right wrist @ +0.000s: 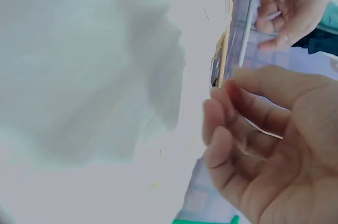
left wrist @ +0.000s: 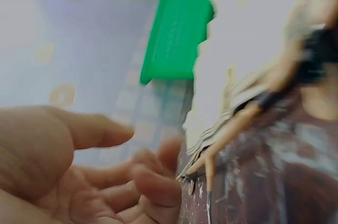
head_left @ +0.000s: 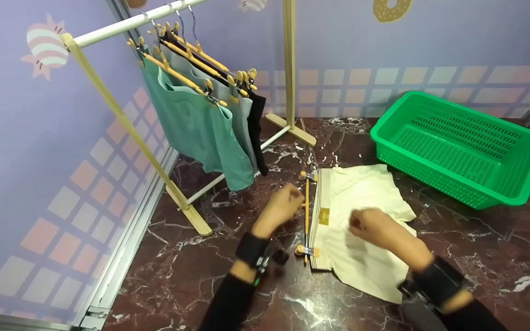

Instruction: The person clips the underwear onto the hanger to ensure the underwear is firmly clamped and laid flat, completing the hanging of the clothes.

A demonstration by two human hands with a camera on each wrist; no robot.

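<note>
Cream shorts [head_left: 371, 193] lie flat on the dark marbled surface, waistband to the left. A wooden clip hanger [head_left: 307, 216] runs along that waistband, with a clip [head_left: 308, 250] at the near end and another clip [head_left: 308, 176] at the far end, both on the fabric. My left hand [head_left: 282, 204] hovers just left of the hanger, fingers loosely bent and nothing between them in the left wrist view. Above the shorts is my right hand [head_left: 375, 227], slightly blurred; its relaxed, curved fingers [right wrist: 219, 150] hold nothing in the right wrist view.
A clothes rack [head_left: 122, 28] stands at the back left, carrying green shorts [head_left: 191, 124], grey shorts [head_left: 245, 110] and a black garment [head_left: 258, 133] on clip hangers. To the right sits a green plastic basket [head_left: 430, 177]. Patterned walls [head_left: 338, 41] border the surface.
</note>
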